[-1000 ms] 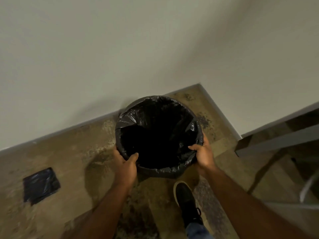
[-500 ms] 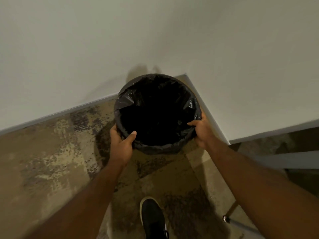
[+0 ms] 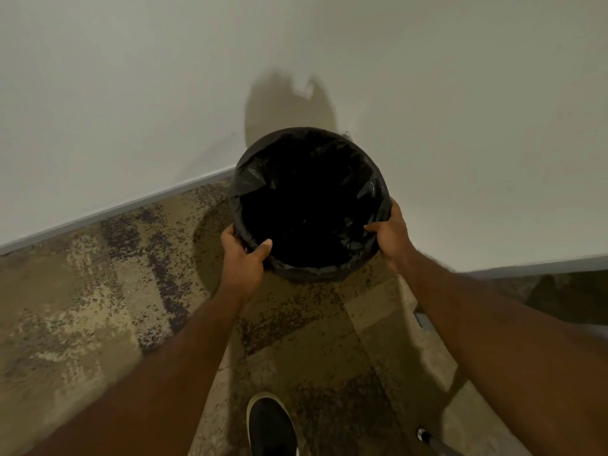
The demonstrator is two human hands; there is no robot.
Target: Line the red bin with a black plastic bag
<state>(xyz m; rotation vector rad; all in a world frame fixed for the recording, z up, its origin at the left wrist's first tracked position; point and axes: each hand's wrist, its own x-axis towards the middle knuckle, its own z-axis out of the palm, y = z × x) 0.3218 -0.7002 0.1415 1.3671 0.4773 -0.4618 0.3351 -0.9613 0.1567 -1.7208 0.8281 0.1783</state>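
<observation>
Here, both hands (image 3: 245,258) on the bag-lined bin (image 3: 316,273).

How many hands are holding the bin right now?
2. The left hand grips the near-left rim of the bag-lined bin; the right hand grips the right rim.

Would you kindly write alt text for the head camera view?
Both hands, left hand and right hand, grip the rim of a bin lined with a black plastic bag, in a corner of white walls on mottled carpet.
</observation>
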